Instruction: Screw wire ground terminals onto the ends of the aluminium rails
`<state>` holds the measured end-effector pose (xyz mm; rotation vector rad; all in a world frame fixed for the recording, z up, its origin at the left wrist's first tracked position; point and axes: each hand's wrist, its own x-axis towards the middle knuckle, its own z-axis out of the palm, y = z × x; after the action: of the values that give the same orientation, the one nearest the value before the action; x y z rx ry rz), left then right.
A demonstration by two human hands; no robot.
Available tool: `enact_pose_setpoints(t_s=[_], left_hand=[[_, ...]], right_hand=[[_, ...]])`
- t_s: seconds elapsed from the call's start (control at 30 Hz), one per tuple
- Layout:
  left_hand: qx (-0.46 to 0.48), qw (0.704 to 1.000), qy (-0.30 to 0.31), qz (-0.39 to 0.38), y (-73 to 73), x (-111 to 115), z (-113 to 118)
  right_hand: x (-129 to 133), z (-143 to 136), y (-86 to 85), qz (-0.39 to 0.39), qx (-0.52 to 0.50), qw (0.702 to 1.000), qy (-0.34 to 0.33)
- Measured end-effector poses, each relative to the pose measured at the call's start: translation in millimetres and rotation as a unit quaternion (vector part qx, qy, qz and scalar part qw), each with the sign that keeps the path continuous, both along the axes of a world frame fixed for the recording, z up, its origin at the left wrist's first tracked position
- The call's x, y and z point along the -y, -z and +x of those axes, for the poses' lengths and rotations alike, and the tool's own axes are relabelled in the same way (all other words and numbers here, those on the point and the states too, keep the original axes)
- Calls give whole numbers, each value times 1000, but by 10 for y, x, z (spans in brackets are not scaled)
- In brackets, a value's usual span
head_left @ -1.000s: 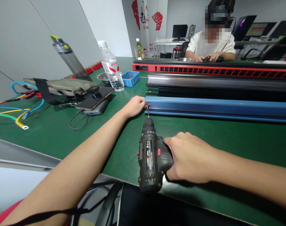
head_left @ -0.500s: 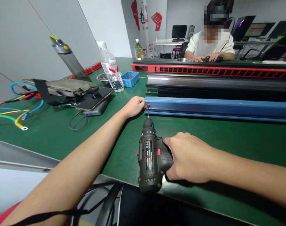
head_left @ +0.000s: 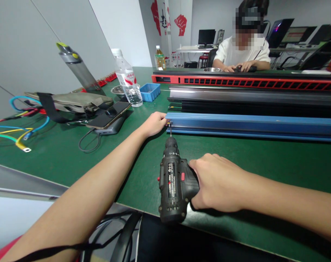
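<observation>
A black power drill points away from me, its handle wrapped by my right hand. The drill's bit reaches a small metal piece at the left end of a long blue rail. At that same end is my left hand, its fingers closed at the rail's edge; the fingertips are partly hidden, and what they pinch is too small to make out. The rail lies across the green table.
Behind the blue rail lie a dark rail and a red-and-black one. Left are a water bottle, blue tray, phone, bag and cables. A person sits opposite.
The whole view has shifted very slightly. Both hands, the drill and the blue rail keep the same places relative to one another.
</observation>
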<state>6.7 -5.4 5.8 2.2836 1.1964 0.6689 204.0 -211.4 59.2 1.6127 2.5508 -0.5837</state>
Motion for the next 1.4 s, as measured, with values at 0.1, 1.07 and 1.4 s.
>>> enact_pose_setpoints(t_s=[0.1, 1.07, 1.4], left_hand=[[-1, 1000, -1, 0, -3, -1, -3], [2, 1000, 12, -13, -22, 20, -23], [15, 1000, 13, -19, -16, 20, -21]], right_hand=[[-1, -1, 1, 1, 5, 1000, -2], [-49, 9, -29, -52, -17, 999, 1], [-53, 23, -12, -41, -18, 999, -1]])
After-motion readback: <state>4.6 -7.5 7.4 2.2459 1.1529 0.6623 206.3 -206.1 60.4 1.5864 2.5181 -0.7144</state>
